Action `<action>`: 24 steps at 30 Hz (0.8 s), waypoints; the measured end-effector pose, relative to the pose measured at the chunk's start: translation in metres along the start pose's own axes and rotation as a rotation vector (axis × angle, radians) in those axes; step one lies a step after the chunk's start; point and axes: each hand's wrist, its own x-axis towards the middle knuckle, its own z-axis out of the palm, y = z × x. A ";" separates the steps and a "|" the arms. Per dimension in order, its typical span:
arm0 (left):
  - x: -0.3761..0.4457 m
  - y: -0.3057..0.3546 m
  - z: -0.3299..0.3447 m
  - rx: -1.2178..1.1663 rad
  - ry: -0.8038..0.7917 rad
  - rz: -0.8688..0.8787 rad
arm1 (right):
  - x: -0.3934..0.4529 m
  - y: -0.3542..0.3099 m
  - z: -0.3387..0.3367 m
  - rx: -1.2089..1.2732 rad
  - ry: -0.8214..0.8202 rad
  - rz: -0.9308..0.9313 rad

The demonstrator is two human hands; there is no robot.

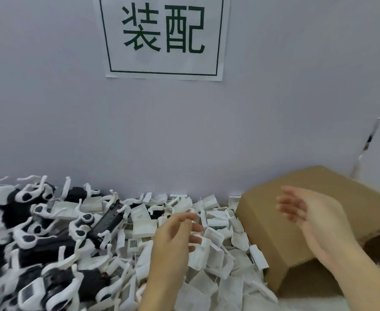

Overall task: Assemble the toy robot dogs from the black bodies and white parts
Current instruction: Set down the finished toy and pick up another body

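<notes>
Risk, as I judge it: white parts lie loose and interlocked, so a blind grab could lift several at once or spill some toward the box. The heap of bodies to the left is tangled with legs and may snag.

Left hand: hovers over the white pile, fingers relaxed and slightly spread, holding nothing; fingertip contact with the parts I cannot tell.

Right hand: raised in front of the box, palm open, empty, blurred.
</notes>
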 end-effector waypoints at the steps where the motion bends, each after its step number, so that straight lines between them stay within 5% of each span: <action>1: 0.000 -0.002 0.000 0.034 -0.002 -0.002 | -0.012 0.014 0.010 -0.050 -0.088 0.005; 6: 0.001 -0.009 0.000 0.128 0.003 -0.007 | -0.044 0.079 0.048 -0.252 -0.486 0.076; 14: -0.005 -0.009 0.003 0.463 -0.008 0.046 | -0.037 0.102 0.046 -0.300 -0.500 0.071; 20: 0.038 0.030 -0.035 1.148 0.016 0.079 | -0.036 0.106 0.041 -0.292 -0.479 0.079; 24: 0.085 0.068 -0.075 1.802 -0.049 -0.083 | -0.039 0.106 0.044 -0.303 -0.494 0.096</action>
